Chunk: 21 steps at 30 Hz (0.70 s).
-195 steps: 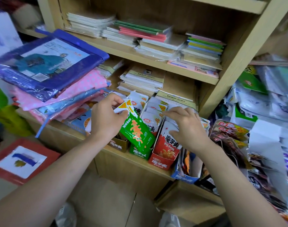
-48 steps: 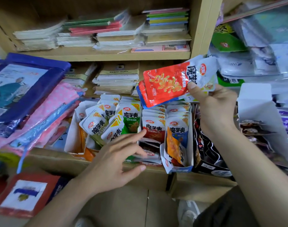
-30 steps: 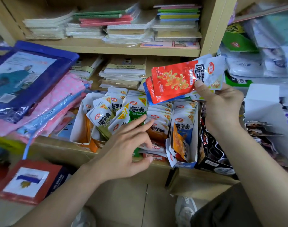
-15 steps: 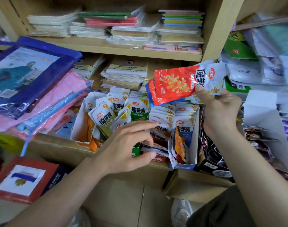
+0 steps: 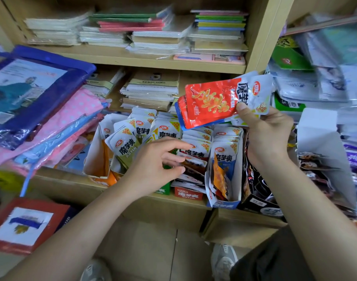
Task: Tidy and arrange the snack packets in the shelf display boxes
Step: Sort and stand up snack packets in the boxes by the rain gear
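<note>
Head view. My right hand [image 5: 267, 136] pinches a fan of red packets [image 5: 210, 102] by their white ends, thumb on top. It is raised above the blue display box [image 5: 224, 203], just as it was half a second ago. My left hand [image 5: 153, 165] has its fingers spread and loosely bent and holds nothing. It has risen from the shelf [image 5: 68, 183] front to the slumped packets [image 5: 193, 169] in the red display box [image 5: 188, 195]; I cannot confirm contact. I judge these are about to be straightened so the held fan can be slotted in upright.
</note>
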Each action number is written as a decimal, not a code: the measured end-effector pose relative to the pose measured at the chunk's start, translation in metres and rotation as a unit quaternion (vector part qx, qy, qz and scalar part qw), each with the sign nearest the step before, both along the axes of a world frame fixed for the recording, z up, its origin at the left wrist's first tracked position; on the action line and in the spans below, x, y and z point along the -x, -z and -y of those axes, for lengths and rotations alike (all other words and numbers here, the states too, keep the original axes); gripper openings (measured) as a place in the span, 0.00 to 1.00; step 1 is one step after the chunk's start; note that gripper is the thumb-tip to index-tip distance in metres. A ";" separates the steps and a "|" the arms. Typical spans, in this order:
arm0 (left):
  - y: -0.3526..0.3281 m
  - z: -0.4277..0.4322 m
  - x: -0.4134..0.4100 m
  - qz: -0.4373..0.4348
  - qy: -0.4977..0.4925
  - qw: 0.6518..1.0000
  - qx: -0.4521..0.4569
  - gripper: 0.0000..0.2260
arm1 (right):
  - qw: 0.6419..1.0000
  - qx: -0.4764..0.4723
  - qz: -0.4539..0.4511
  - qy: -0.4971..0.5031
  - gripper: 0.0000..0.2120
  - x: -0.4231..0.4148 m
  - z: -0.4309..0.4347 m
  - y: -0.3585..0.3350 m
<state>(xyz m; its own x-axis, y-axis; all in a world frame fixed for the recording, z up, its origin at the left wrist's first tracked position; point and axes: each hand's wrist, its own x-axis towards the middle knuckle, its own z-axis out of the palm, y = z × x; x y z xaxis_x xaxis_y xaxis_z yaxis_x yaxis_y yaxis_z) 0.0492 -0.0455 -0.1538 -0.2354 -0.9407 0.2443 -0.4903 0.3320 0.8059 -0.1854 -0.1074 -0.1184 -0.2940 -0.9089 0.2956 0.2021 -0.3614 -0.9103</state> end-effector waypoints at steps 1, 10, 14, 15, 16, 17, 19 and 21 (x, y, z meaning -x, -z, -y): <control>0.001 0.002 0.001 0.017 -0.011 1.000 -0.005 0.21 | 1.000 0.002 0.000 0.000 0.10 0.000 0.000 0.000; -0.002 0.005 0.004 0.008 -0.116 0.984 0.138 0.04 | 1.000 0.016 0.001 0.005 0.07 -0.008 0.000 0.000; -0.010 -0.003 -0.006 0.043 -0.215 0.948 0.231 0.05 | 0.999 0.029 0.010 -0.008 0.06 -0.016 -0.001 -0.002; -0.009 -0.004 -0.010 0.029 -0.225 0.944 0.239 0.05 | 0.999 0.033 0.013 -0.011 0.06 -0.019 -0.001 -0.003; -0.009 -0.007 -0.014 -0.003 -0.231 0.945 0.231 0.04 | 0.999 0.037 0.015 -0.012 0.05 -0.023 -0.001 -0.003; -0.010 -0.010 -0.019 -0.039 -0.236 0.945 0.221 0.04 | 0.999 0.038 0.015 -0.014 0.05 -0.026 -0.001 -0.004; -0.015 -0.016 -0.032 -0.098 -0.259 0.940 0.199 0.03 | 0.999 0.038 0.017 -0.018 0.06 -0.032 -0.001 -0.004; -0.024 -0.022 -0.052 -0.134 -0.294 0.924 0.203 0.03 | 0.999 0.035 0.016 -0.021 0.06 -0.038 -0.001 -0.004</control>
<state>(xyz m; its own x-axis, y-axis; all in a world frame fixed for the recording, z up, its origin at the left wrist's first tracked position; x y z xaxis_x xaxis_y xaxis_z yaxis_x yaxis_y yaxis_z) 0.1010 -0.0230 -0.1298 0.4081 -0.7050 0.5800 -0.4826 0.3727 0.7926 -0.1476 -0.1062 -0.1144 -0.2668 -0.8979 0.3501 0.2472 -0.4148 -0.8757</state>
